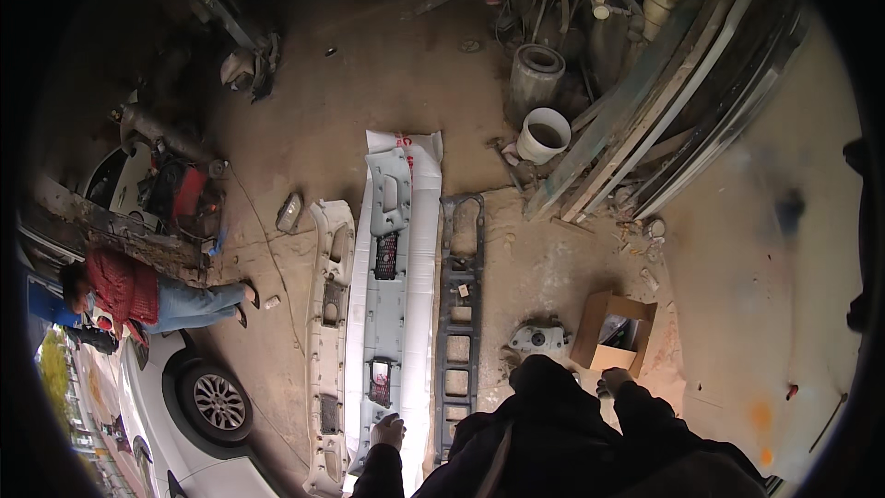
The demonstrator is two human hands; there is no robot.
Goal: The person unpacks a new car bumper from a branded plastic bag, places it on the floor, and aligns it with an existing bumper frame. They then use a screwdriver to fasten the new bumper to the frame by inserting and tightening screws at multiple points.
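My left hand (pixel 388 431) is curled closed over the lower end of a long grey-blue car trim panel (pixel 387 300), which lies on a white plastic sheet (pixel 424 212). What the fingers hold, if anything, is too small to make out. Beside the near edge of an open cardboard box (pixel 636 316) is my right hand (pixel 615 381), also closed. A pale bit shows at its fingers, its kind unclear. Dark items lie inside the box. Left of the panel lies a cream trim panel (pixel 324 332), and right of it a black slotted frame (pixel 459 337).
A grey metal part (pixel 540 339) sits left of the box. Long boards (pixel 636 101) lean at the right, near a white bucket (pixel 544 136). A white car (pixel 189 406) stands at lower left. Another person (pixel 157 295) in a red top is at the left. A thin cable (pixel 267 240) crosses the floor.
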